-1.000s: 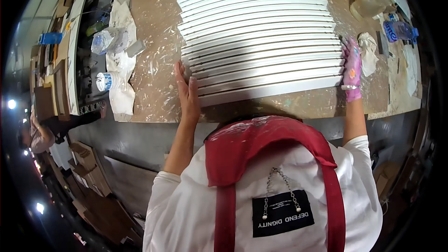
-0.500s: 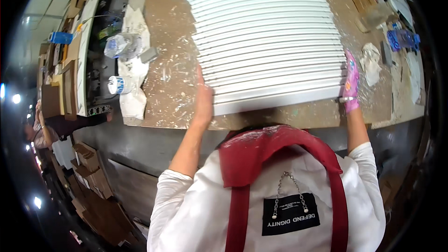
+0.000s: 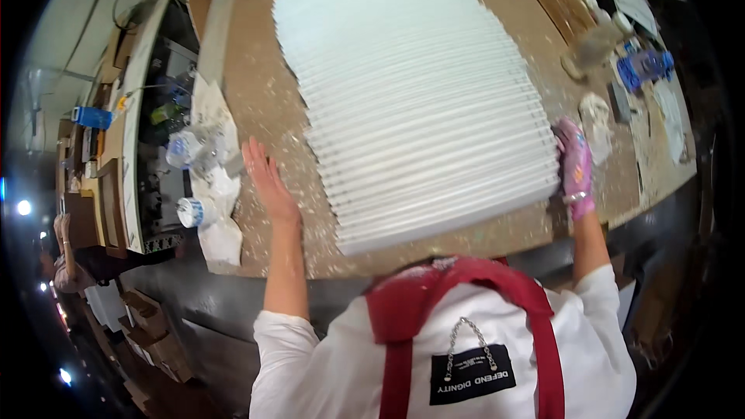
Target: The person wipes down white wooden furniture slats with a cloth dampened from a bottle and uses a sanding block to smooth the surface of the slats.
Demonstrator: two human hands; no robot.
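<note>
A long row of white slats (image 3: 419, 124), packed side by side, covers the middle of the worktable (image 3: 264, 70). My bare left hand (image 3: 272, 186) is off to the left of the slats, its fingers spread over the tabletop. Its fingertips come close to a small grey block (image 3: 233, 163) at the table's left side; contact between them is hard to make out. On my right hand (image 3: 575, 161) is a pink patterned glove. That hand lies along the right-hand ends of the nearer slats, fingers slightly bent, gripping nothing visible.
On the left, a clear plastic jug (image 3: 186, 147) and a white tub (image 3: 190, 212) stand on whitish paper (image 3: 221, 225). At right are a crumpled cloth (image 3: 595, 120), a blue bottle (image 3: 644, 68) and a cloudy bottle (image 3: 597, 45). Another person (image 3: 70, 260) is at far left.
My left hand has let go of the slats' left ends and moved left toward the grey block. My right hand stays by their right ends, fingers more bent. The view has shifted and turned.
</note>
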